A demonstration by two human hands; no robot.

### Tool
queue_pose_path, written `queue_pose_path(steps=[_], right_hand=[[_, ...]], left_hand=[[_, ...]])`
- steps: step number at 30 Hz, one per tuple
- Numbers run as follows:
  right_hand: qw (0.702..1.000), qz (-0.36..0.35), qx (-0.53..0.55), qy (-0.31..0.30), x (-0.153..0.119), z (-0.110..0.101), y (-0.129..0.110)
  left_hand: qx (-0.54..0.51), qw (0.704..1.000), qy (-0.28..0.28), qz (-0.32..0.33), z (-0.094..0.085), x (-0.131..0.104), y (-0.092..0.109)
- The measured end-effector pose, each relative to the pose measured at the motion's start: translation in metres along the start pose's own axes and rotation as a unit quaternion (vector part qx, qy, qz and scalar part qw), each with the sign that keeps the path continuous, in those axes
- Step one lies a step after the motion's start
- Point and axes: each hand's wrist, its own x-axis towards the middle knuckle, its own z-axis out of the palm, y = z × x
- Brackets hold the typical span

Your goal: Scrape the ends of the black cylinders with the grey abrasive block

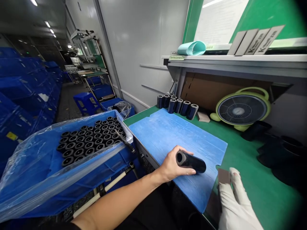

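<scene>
Head view. The landmark is the blue sheet (153,131) laid on the green bench top (261,172).

The left hand (172,166), bare, is above the near part of the blue sheet and grips a black cylinder (195,163). The thumb lies along the near side and the fingers along the far side. The cylinder lies on its side in the grip, its ring-shaped open end turned to the left. Whether its underside touches the sheet cannot be told.

The right hand (236,204), in a white glove, is just right of the sheet's near right edge. It is closed on a brown block (224,176), whose flat face shows beyond the fingers.

At the sheet's far edge a group of standing cylinders (179,105) is placed upright, with a pale block (203,117) beside it. Beyond the sheet, to the far right, a green-rimmed fan (241,110) stands under a shelf (240,58). The shelf carries a rolled turquoise sheet (190,48) and several narrow boxes (256,41). Well right of the sheet are larger dark pieces, their details lost in shadow.

Left of the sheet, beside the bench, a plastic-lined blue bin (96,174) holds rows of upright black cylinders (88,140).
</scene>
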Motion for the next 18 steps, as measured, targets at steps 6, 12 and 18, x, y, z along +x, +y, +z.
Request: queue_pose_path(steps=[6, 12, 18], right_hand=[[0.992, -0.123, 0.014, 0.028, -0.011, 0.022, -0.027], [0.954, -0.278, -0.103, 0.033, -0.003, 0.040, -0.054], [0.918, -0.336, -0.205, 0.054, 0.003, 0.048, -0.074]], left_hand=[[0.067, 0.997, -0.033, 0.010, 0.001, 0.001, -0.002], [0.105, 0.994, -0.017, 0.023, 0.004, -0.004, -0.004], [0.133, 0.990, 0.020, 0.037, 0.010, -0.005, -0.007]])
